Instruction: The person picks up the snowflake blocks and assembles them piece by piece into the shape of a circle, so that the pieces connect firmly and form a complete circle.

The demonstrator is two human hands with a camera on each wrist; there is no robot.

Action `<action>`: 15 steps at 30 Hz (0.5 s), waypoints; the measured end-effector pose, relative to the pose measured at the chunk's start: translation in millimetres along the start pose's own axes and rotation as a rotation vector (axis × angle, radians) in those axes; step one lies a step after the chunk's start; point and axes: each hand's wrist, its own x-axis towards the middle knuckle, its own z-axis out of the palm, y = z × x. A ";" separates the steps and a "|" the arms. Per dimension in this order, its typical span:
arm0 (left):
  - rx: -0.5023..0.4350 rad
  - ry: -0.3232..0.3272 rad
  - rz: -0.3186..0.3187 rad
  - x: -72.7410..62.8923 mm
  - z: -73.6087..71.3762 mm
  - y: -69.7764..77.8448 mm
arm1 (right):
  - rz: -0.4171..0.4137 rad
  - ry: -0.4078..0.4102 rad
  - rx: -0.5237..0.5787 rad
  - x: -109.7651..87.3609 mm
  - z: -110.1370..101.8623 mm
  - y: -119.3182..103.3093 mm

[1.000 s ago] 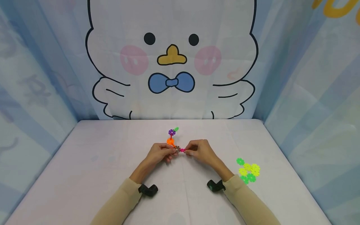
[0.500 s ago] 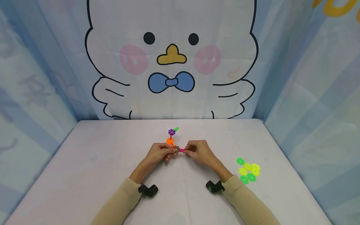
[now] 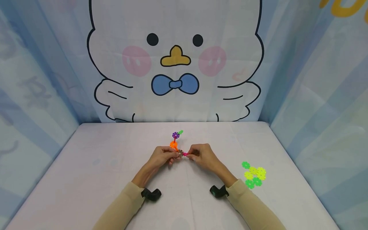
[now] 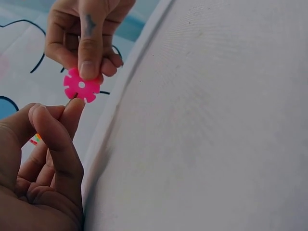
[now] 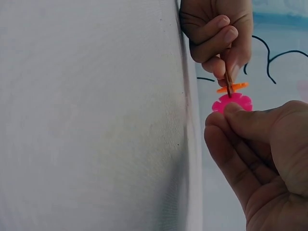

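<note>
Pink disc (image 4: 73, 83), thin, apparently plastic, sits between left hand (image 3: 165, 156) and right hand (image 3: 203, 155), edge meeting brown disc (image 3: 180, 153). Right hand pinches pink rim, thumb across face; left pinches brown disc, toward 9 o'clock. Orange disc (image 3: 173, 144) and purple disc (image 3: 176, 135) trail toward 11. Loose yellow discs (image 3: 261, 174) lie between 3 and 4. Pink disc likely light, stiff, slightly slick; best held by rim opposite joint, pushed straight, unbent.

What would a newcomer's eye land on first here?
Likely the cartoon character on the backdrop, with its blue bow tie. Below it, the left hand pinches a brown disc and the right hand a pink disc. Yellow and green discs cluster at the right of the table.
</note>
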 end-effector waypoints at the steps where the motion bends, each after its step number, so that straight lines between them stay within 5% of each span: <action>1: -0.004 -0.001 -0.001 0.2 -0.1 0.0 | -0.003 -0.001 -0.003 0.0 -0.1 0.0; 15: -0.024 -0.019 -0.001 -1.8 -0.1 -0.8 | -0.021 0.015 0.029 0.5 0.7 -1.6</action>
